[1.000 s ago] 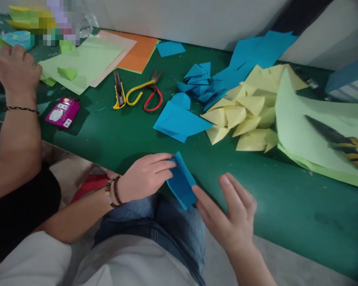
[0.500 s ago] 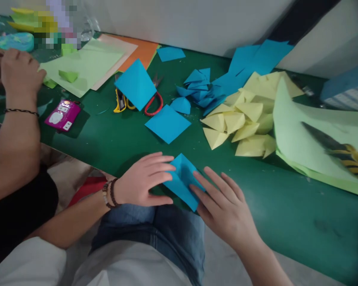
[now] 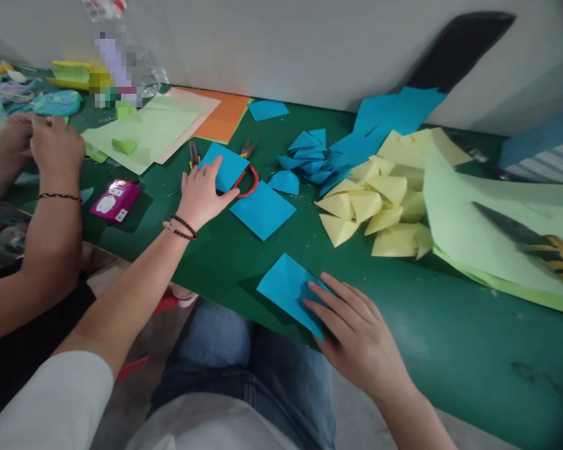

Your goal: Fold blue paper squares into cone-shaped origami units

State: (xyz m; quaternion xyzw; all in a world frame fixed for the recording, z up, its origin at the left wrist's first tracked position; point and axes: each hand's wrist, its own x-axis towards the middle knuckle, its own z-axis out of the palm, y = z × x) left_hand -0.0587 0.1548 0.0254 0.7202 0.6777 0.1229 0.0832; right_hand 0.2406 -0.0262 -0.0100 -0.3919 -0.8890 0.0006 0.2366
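Note:
My right hand (image 3: pixel 351 325) grips the near right edge of a creased blue paper square (image 3: pixel 286 287) at the table's front edge, fingers on top and thumb low at the rim. My left hand (image 3: pixel 204 194) is stretched out over another blue paper square (image 3: pixel 225 164), fingers spread at its left side; I cannot tell if they touch it. Red-handled scissors (image 3: pixel 249 181) lie partly under that square. Just nearer lies one more creased blue paper square (image 3: pixel 263 212). A small blue folded piece (image 3: pixel 284 182) rests beside it.
Folded yellow paper pieces (image 3: pixel 370 200) and blue ones (image 3: pixel 309 153) are heaped centre right. Green sheets (image 3: pixel 497 219) carry a dark blade with a yellow-black handle. A magenta box (image 3: pixel 116 200) lies left, near another person's hands (image 3: pixel 51 144). A black knife-shaped object (image 3: pixel 464 50) leans on the wall.
My left hand has left the near blue square and moved forward and left to the one over the scissors. My right hand stays on the near square. The view has shifted slightly.

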